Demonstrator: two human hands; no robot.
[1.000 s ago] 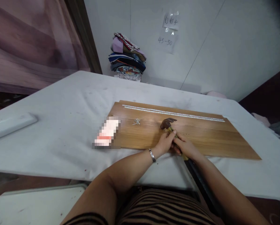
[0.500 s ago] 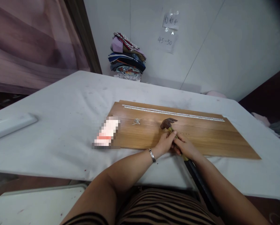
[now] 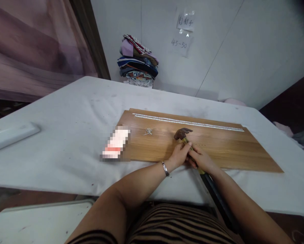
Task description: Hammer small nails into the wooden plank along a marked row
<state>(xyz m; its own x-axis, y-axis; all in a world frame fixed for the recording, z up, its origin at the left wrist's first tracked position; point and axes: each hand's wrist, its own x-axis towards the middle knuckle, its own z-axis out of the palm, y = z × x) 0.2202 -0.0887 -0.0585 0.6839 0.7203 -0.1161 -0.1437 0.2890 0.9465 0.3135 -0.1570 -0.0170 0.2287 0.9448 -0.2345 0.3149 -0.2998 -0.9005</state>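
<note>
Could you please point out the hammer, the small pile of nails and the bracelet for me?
Hammer (image 3: 214, 193): head view, on the black part of its handle.
Nails (image 3: 148, 131): head view, on the middle of the pile.
Bracelet (image 3: 165, 168): head view, on its silver band.

The head camera looks down across the table (image 3: 65, 132).

Pile of folded cloth (image 3: 138, 64), 2 handwritten notes (image 3: 184, 23), 1 pinkish curtain (image 3: 40, 40)

Toward the frame's right, the long brown wooden board (image 3: 243, 152) offers passage, while a black-handled, rusty-headed claw hammer (image 3: 209, 185) and slim silvery nails (image 3: 148, 131) obstruct the middle.
</note>
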